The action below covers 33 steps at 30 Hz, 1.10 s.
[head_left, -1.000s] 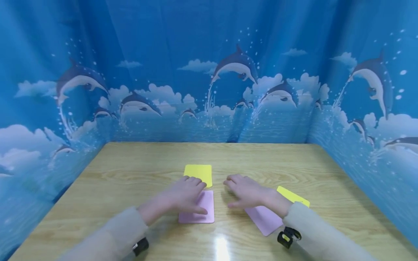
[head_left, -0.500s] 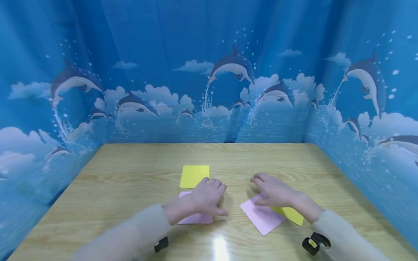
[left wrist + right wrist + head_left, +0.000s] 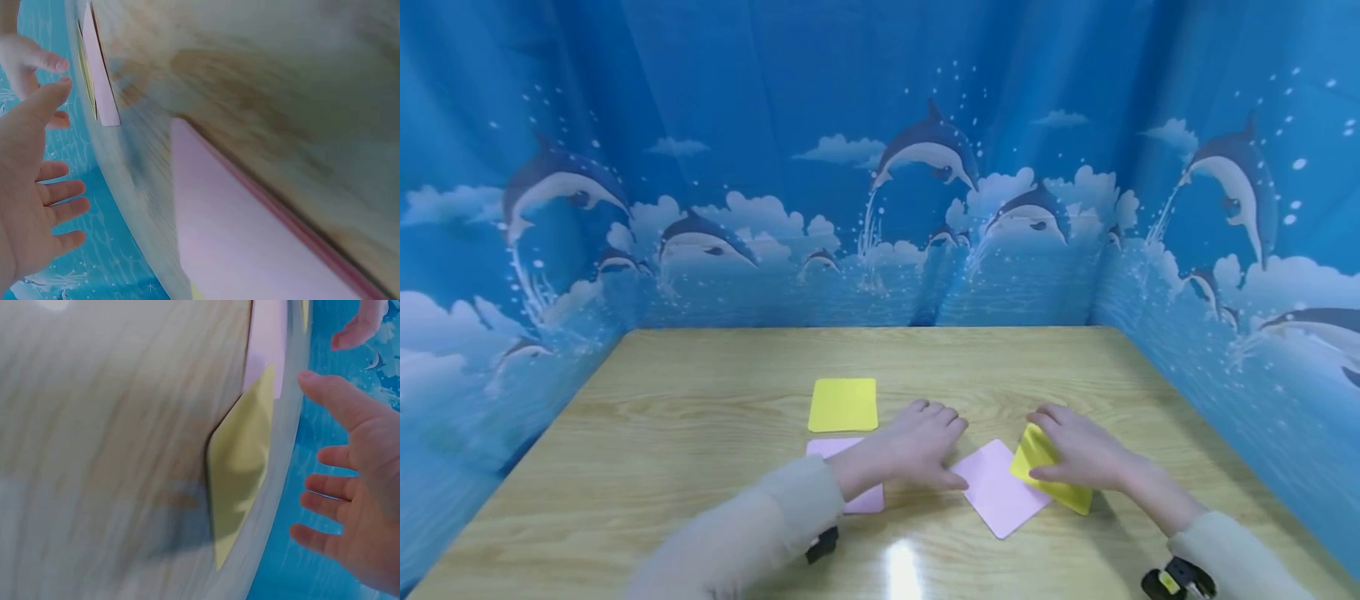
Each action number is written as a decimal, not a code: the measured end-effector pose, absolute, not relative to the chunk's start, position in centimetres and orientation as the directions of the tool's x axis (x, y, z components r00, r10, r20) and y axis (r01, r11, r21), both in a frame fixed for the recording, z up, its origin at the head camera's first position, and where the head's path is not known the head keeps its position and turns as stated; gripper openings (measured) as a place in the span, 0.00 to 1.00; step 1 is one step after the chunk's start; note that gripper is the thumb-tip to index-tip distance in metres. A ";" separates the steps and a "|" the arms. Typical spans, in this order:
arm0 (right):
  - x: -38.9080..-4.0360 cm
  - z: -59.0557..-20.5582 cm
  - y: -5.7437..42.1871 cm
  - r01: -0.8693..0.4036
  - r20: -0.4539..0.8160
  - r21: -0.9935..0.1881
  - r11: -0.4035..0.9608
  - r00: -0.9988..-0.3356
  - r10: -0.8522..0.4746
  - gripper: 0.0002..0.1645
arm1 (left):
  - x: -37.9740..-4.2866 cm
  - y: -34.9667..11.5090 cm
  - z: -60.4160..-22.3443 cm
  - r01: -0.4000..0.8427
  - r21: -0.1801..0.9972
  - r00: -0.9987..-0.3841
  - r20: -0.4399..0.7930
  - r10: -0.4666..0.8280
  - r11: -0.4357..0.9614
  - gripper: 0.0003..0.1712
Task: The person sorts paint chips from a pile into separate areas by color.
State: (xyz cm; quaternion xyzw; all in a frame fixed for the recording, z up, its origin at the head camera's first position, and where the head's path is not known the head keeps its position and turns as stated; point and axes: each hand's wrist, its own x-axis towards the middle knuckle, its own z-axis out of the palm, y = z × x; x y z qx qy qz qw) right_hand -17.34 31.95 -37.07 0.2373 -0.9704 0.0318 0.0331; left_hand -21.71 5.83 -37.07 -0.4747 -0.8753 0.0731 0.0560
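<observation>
Two pink cards and two yellow cards lie on the wooden table. My left hand hovers between the pink cards, its fingers loosely spread and holding nothing. Its thumb comes close to the left corner of the right pink card; contact is unclear. The left pink card is partly covered by my forearm, with the left yellow card just beyond it. Over the right yellow card is my right hand. In the right wrist view its relaxed fingers appear apart from that yellow card.
The wooden tabletop reaches back to a blue curtain printed with dolphins, which also encloses both sides. A black wrist device sits at the right sleeve, and another black device at the left.
Both hands have moved to the right, uncovering most of the left cards. The right yellow card has turned and now lies beside the right pink card, which has also shifted slightly.
</observation>
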 end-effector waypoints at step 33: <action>-14.8 -38.7 35.5 -0.376 -0.013 -0.138 0.916 -0.924 -0.381 0.55 | -23.0 17.2 -37.9 0.860 -0.115 -0.510 -0.194 0.838 0.497 0.47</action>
